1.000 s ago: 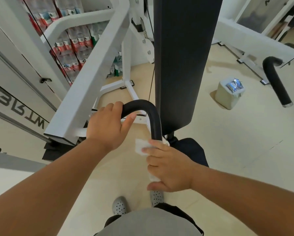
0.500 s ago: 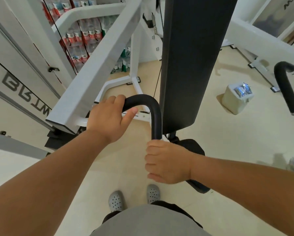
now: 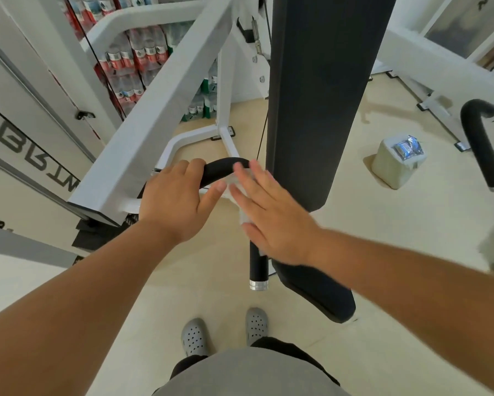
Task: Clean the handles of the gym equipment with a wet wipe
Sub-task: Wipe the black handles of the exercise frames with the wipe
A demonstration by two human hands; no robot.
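A black curved handle [image 3: 222, 170] of the white gym machine bends down to a metal end cap [image 3: 258, 284] in front of me. My left hand [image 3: 173, 202] grips its upper bend, fingers curled over the foam. My right hand [image 3: 271, 215] lies flat with straight fingers against the bend and the downward part, pressing a white wet wipe [image 3: 241, 197] onto the handle. Only edges of the wipe show under the palm. A second black handle [image 3: 481, 144] hangs at the far right.
A tall black back pad [image 3: 320, 95] stands right beside the handle, its black seat [image 3: 320, 295] below. The white frame beam [image 3: 160, 104] slopes down on the left. A pale box with a blue wipe pack [image 3: 398, 162] sits on the floor. Bottled water packs [image 3: 137, 67] are stacked behind.
My right hand has moved up the handle from its lower part to the bend and opened from a curled grip to flat fingers. The handle's lower end now shows. My left hand kept its hold.
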